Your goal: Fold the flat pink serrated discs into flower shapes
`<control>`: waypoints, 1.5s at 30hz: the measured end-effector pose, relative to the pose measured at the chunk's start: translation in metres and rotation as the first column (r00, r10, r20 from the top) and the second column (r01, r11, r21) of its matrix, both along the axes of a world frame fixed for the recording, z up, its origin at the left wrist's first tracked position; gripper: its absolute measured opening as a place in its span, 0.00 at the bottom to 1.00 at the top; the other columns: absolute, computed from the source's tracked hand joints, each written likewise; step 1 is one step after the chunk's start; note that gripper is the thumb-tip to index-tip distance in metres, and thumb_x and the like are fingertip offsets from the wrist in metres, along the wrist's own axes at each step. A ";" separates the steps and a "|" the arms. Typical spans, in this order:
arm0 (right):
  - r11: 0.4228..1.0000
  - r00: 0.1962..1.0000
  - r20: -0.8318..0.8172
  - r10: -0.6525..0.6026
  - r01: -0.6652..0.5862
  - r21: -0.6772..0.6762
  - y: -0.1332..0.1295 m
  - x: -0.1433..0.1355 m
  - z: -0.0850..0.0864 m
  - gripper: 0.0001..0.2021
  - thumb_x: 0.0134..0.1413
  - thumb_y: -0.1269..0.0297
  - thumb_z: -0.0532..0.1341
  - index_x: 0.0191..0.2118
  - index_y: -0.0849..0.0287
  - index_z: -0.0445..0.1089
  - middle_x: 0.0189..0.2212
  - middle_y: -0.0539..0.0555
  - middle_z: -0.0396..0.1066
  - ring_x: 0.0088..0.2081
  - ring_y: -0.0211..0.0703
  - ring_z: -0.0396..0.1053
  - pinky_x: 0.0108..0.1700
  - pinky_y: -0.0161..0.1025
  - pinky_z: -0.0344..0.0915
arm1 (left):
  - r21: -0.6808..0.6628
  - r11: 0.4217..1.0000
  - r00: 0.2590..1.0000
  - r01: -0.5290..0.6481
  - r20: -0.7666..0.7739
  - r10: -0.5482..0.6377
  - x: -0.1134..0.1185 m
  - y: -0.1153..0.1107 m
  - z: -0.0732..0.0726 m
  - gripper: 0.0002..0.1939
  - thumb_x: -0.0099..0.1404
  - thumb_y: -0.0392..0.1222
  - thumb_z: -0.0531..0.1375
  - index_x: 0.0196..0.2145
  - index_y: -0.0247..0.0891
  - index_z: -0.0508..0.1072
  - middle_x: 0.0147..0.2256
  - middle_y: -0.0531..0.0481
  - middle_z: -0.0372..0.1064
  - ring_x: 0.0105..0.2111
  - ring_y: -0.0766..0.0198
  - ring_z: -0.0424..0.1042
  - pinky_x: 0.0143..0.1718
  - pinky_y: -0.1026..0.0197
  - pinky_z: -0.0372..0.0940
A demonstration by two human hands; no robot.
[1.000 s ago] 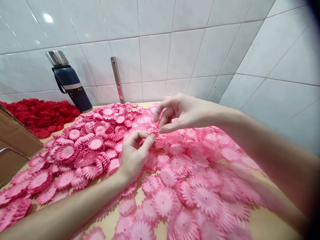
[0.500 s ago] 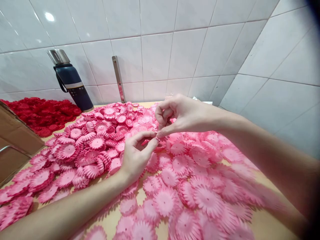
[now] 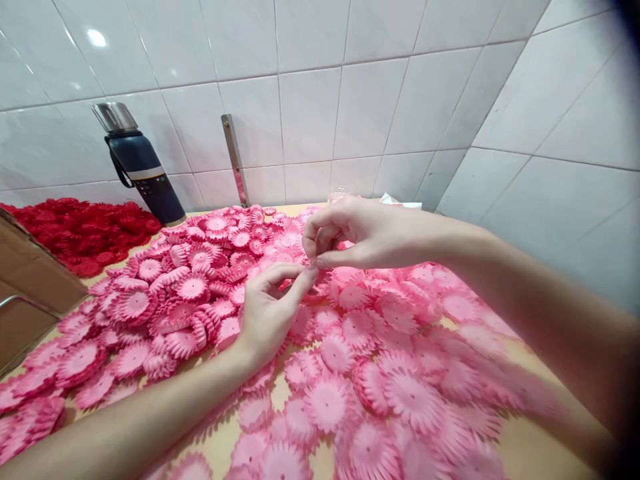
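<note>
My left hand (image 3: 273, 307) is raised over the pile, its thumb and forefinger pinched together. The fingertips of my right hand (image 3: 350, 233) meet them from the right, also in a pinch, with the other fingers curled. Whatever lies between the fingertips is too small to make out. Under and around both hands spread many pink scalloped discs (image 3: 327, 403) with small centre holes, some loose and some stacked. Darker pink stacks (image 3: 134, 303) are heaped to the left of my left hand.
A dark blue bottle (image 3: 145, 177) with a steel cap stands at the back left, beside a heap of red pieces (image 3: 90, 230). A cardboard box (image 3: 35, 287) is at the left edge. A metal strip (image 3: 234, 160) leans on the tiled wall (image 3: 310, 100).
The view has shifted slightly. My fingertips have moved a little closer together, and both hands keep their pinched shape.
</note>
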State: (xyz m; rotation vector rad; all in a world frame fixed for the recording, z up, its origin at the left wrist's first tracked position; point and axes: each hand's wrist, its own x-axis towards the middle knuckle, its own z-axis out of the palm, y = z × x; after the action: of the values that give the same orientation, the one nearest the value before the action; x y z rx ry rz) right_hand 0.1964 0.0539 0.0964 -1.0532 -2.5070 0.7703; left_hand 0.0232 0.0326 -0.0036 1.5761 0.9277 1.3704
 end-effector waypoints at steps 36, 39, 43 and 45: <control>0.988 0.988 -0.039 -0.151 0.152 0.016 0.005 -0.002 -0.005 0.07 0.42 0.68 0.65 0.28 0.59 0.66 0.23 0.49 0.73 0.28 0.40 0.71 0.30 0.37 0.64 | 0.009 1.000 1.000 0.001 0.024 -0.001 0.002 -0.002 0.002 0.05 0.59 0.37 0.63 0.31 0.39 0.80 0.38 0.47 0.72 0.37 0.63 0.72 0.36 0.63 0.72; 0.991 0.987 -0.085 -0.136 0.136 -0.011 0.005 -0.003 -0.006 0.09 0.42 0.70 0.65 0.25 0.59 0.61 0.20 0.47 0.69 0.25 0.37 0.69 0.27 0.35 0.62 | 0.014 1.000 0.997 0.013 0.071 -0.014 0.003 -0.002 -0.001 0.04 0.56 0.38 0.65 0.32 0.39 0.80 0.38 0.48 0.71 0.38 0.64 0.72 0.36 0.63 0.72; 0.993 0.989 -0.091 -0.112 0.109 -0.045 0.005 -0.004 -0.007 0.12 0.43 0.68 0.66 0.24 0.58 0.58 0.19 0.45 0.66 0.23 0.35 0.66 0.24 0.34 0.58 | 0.047 0.999 0.998 -0.013 0.064 0.010 0.001 -0.001 -0.003 0.05 0.55 0.40 0.67 0.31 0.37 0.78 0.35 0.47 0.72 0.37 0.63 0.72 0.36 0.62 0.71; 0.994 0.991 -0.094 -0.092 0.085 -0.074 0.006 -0.002 -0.007 0.11 0.45 0.66 0.66 0.25 0.58 0.60 0.20 0.46 0.68 0.24 0.36 0.67 0.26 0.34 0.59 | 0.056 0.998 0.998 -0.019 0.054 0.015 0.000 -0.001 -0.004 0.05 0.57 0.40 0.66 0.30 0.37 0.78 0.34 0.48 0.73 0.36 0.63 0.72 0.37 0.62 0.70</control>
State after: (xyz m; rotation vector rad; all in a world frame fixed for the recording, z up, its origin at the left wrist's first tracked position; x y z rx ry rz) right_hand 0.1939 0.0603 0.0894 -1.1147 -2.3510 0.8677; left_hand 0.0234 0.0320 -0.0072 1.5693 0.8788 1.4554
